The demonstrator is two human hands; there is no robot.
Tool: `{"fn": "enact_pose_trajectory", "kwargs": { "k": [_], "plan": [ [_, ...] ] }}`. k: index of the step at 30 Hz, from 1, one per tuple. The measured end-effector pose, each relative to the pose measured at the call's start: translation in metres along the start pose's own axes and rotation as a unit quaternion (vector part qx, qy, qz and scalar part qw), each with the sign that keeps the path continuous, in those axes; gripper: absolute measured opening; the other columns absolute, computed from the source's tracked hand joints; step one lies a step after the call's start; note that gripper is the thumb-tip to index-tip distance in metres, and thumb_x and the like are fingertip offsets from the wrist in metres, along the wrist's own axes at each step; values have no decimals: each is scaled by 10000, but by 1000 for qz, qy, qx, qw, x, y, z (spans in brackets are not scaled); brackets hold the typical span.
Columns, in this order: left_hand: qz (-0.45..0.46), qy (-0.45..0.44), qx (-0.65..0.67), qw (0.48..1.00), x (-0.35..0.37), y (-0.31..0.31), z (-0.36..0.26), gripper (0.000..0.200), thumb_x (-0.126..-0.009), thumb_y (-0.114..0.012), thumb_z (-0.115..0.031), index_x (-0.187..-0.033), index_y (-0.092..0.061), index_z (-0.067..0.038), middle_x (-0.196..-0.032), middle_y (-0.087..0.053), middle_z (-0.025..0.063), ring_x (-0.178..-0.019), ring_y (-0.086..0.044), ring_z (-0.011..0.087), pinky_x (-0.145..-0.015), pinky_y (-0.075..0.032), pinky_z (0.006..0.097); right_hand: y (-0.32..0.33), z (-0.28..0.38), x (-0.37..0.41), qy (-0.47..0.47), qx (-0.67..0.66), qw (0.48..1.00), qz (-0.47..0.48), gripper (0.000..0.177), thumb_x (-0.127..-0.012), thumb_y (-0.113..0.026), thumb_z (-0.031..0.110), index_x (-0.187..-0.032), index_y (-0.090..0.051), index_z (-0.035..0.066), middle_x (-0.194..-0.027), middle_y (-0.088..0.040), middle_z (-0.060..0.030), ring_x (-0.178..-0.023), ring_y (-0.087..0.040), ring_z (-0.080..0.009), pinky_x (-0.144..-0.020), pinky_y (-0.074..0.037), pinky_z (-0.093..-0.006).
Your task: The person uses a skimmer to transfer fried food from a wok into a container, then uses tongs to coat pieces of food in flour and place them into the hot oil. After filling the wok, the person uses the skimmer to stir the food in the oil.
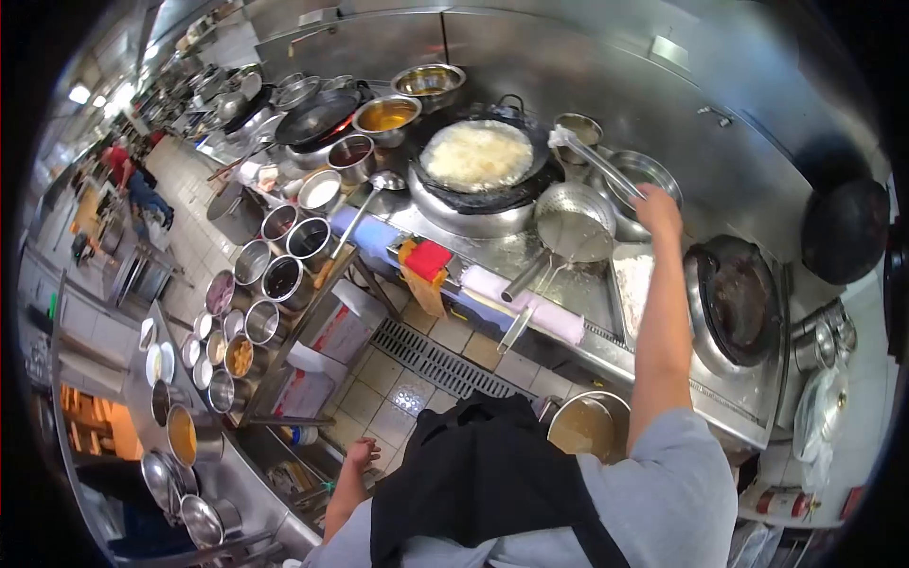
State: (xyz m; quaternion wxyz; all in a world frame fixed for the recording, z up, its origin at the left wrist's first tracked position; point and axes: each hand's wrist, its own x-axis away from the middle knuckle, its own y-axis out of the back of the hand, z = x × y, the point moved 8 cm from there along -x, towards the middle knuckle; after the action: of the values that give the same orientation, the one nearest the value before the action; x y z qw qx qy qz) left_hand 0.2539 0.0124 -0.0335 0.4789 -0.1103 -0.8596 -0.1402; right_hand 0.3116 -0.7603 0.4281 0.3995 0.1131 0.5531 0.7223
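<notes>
My right hand [655, 212] is closed around the end of long metal tongs [606, 170], held out over the stove. A small white piece [561, 138] is at the far end of the tongs, just right of a wok. That wok [542, 156] holds pale, foaming, bubbling liquid [478, 154]. Below the tongs, a perforated ladle strainer [576, 213] rests on a bowl-like vessel with its handle toward me. My left hand [362, 452] hangs low at my side, fingers curled, with nothing visible in it.
Steel bowls of yellow liquid [387, 115] stand left of the wok. Sauce pots [284, 277] and ingredient tins crowd a left-hand shelf. A ladle [386, 181] lies across the counter. Another wok [743, 301] sits at right. A bucket [589, 426] stands below. A person [137, 180] is far left.
</notes>
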Motion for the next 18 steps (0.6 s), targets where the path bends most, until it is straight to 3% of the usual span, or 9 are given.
{"fn": "enact_pose_trajectory", "kwargs": {
  "k": [4,6,7,10,14,15,17,18],
  "plan": [
    [-23,-14,3,1000,17,-12,-15,259,-856,-446,-159,-1105,-493,-109,-878,-614,49,-713,-602,180,-507,-380,281,-60,63,-61,3,-11,999,39,375,-759,-601,305,-1095,-598,136,-1102,-587,-126,-1038,-546,-296,-857,-437,-398],
    [-18,-29,12,999,20,-15,-13,268,-851,-441,-151,-1110,-492,-106,-887,-617,52,-704,-603,179,-503,-382,284,-74,73,-68,-49,-34,997,50,381,-761,-601,304,-1104,-593,137,-1111,-583,-125,-1040,-545,-294,-862,-436,-398],
    [-5,-45,15,999,19,-18,-16,278,-846,-435,-143,-1114,-491,-103,-896,-619,56,-694,-604,177,-499,-384,288,-71,76,-67,-37,-59,998,6,380,-761,-608,316,-1091,-601,129,-1090,-596,-121,-1026,-552,-299,-853,-439,-390],
    [-1,-47,44,998,3,-17,12,268,-845,-444,-138,-1107,-490,-105,-873,-615,53,-678,-603,173,-483,-384,285,-64,67,-49,-7,-123,992,-9,378,-760,-618,325,-1078,-609,120,-1060,-611,-121,-1006,-562,-305,-844,-441,-380],
    [59,-46,99,992,-7,-18,58,255,-853,-443,-138,-1099,-486,-84,-854,-592,93,-602,-556,186,-478,-416,322,-13,20,3,0,-45,999,-2,337,-774,-602,283,-1091,-603,168,-1064,-610,-108,-987,-568,-298,-822,-451,-395],
    [25,-45,-26,998,30,-25,38,248,-860,-429,-137,-1091,-483,-65,-868,-583,115,-615,-544,204,-520,-446,343,3,0,13,-24,-25,999,1,337,-774,-602,283,-1091,-603,168,-1064,-610,-108,-987,-568,-298,-822,-451,-395],
    [64,-78,-150,984,27,-28,55,247,-860,-432,-140,-1090,-483,-66,-868,-582,110,-626,-544,203,-526,-446,335,41,-28,38,35,68,997,-2,323,-763,-612,262,-1073,-613,168,-1058,-612,-108,-976,-577,-288,-822,-456,-388],
    [87,-97,-185,974,11,-27,73,246,-860,-433,-141,-1090,-483,-67,-868,-581,108,-631,-544,203,-528,-446,331,64,-42,55,7,92,996,-1,323,-763,-612,262,-1073,-613,168,-1058,-612,-108,-976,-577,-288,-822,-456,-388]
  ]
}}
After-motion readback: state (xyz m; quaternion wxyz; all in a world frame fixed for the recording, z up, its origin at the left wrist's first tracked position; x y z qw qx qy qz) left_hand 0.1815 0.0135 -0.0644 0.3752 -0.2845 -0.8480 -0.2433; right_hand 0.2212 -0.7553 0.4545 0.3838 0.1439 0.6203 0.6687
